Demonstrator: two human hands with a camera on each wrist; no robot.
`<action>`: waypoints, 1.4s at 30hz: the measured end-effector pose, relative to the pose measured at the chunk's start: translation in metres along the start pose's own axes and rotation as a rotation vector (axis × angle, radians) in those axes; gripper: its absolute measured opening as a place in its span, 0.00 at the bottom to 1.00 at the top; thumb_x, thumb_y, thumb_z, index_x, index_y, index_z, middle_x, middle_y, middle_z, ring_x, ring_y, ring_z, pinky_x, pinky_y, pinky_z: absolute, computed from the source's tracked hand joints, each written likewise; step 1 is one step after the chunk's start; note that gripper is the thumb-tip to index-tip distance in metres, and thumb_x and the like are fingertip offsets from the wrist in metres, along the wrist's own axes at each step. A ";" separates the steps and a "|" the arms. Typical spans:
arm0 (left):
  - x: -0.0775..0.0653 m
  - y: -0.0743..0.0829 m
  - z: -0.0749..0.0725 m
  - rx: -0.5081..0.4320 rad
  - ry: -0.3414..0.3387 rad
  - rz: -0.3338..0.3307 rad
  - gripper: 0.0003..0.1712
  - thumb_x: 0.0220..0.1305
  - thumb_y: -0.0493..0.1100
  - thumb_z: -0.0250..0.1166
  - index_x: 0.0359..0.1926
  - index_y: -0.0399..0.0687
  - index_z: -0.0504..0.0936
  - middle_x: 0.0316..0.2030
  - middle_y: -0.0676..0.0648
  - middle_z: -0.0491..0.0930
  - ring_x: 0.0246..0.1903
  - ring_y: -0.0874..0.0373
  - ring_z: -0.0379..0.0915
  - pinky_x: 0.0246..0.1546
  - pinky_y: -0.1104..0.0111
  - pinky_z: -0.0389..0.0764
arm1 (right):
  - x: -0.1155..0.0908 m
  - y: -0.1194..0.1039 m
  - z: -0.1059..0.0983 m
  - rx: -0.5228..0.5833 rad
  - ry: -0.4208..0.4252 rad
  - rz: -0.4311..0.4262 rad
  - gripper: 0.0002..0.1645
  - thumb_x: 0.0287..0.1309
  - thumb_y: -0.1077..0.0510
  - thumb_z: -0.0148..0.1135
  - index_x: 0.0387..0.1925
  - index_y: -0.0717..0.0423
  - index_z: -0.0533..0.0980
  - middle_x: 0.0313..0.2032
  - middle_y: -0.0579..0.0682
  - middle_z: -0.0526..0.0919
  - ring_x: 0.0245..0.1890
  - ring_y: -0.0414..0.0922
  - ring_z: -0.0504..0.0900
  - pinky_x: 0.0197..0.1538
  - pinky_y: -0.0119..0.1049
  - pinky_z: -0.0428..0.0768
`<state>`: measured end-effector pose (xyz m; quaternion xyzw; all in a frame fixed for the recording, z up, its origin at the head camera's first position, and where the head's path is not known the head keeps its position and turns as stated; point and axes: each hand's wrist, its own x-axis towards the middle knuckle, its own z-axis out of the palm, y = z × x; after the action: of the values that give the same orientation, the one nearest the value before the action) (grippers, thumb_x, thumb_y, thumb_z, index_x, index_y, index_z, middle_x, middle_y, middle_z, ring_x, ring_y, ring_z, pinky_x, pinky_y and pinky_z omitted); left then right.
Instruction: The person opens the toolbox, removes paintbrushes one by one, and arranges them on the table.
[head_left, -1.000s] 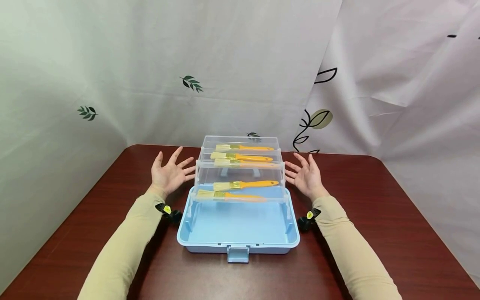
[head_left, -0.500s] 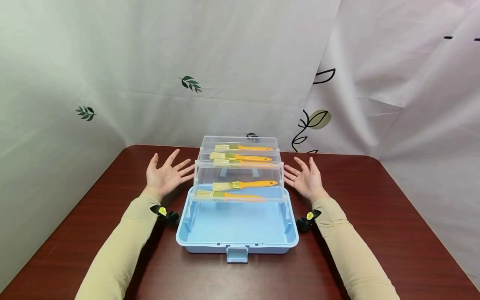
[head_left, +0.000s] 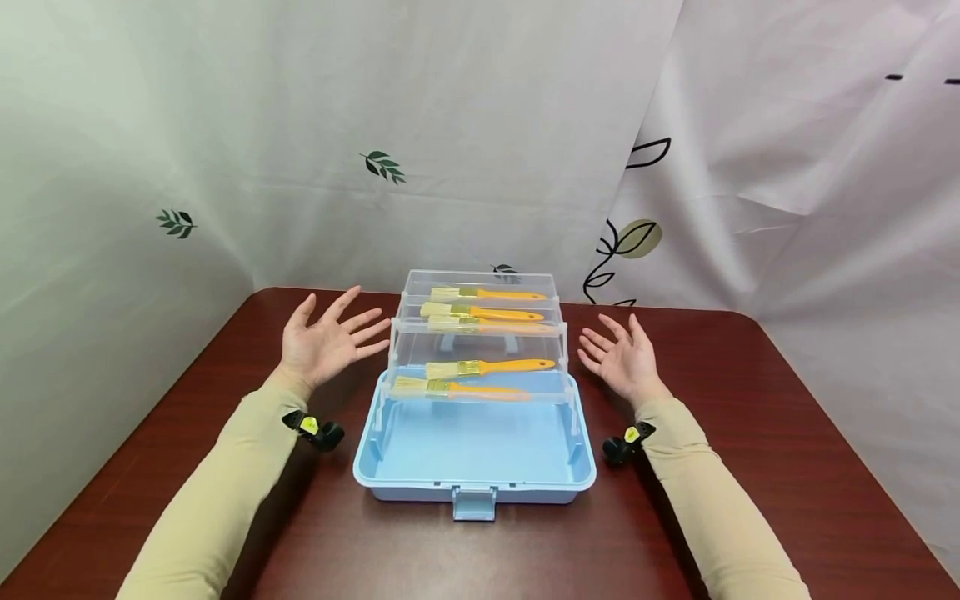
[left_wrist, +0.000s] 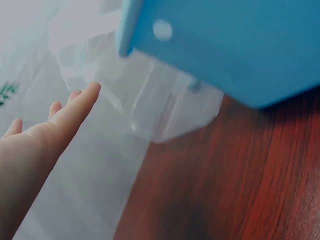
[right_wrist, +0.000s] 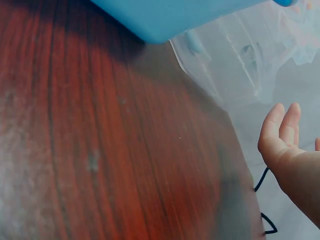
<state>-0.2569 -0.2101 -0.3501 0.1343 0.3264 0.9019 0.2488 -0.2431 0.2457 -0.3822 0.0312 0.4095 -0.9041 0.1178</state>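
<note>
A light blue box (head_left: 480,450) with a front latch (head_left: 474,503) stands opened on the table. Clear tiered trays (head_left: 480,343) rise at its back, holding several brushes with orange handles, among them a front brush (head_left: 459,389) and one higher up (head_left: 491,367). My left hand (head_left: 322,343) is left of the trays, palm up with fingers spread, and holds nothing. On the other side, my right hand (head_left: 621,360) is also palm up, its fingers extended and apart from the trays. In the left wrist view the box's blue side (left_wrist: 235,45) appears close by.
The dark red wooden table (head_left: 750,433) extends to both sides of the box. Behind it hangs a pale curtain (head_left: 480,125) printed with leaves. A small black wrist camera (head_left: 324,434) sits beside the left sleeve, another camera (head_left: 618,450) beside the right.
My left hand has moved left, away from the trays. The right hand has shifted slightly right over the last half second. The box and brushes stay in place.
</note>
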 end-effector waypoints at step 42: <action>-0.004 -0.014 0.040 1.331 0.044 -0.166 0.60 0.50 0.40 0.74 0.75 0.56 0.43 0.58 0.31 0.61 0.56 0.40 0.67 0.52 0.57 0.76 | -0.035 -0.037 0.083 -0.146 -0.365 -0.068 0.28 0.71 0.39 0.30 0.63 0.48 0.55 0.46 0.50 0.74 0.46 0.45 0.71 0.52 0.37 0.74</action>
<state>-0.2324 -0.1822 -0.3300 0.2153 0.8271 0.4889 0.1749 -0.2148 0.2138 -0.2952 -0.1556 0.4465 -0.8663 0.1613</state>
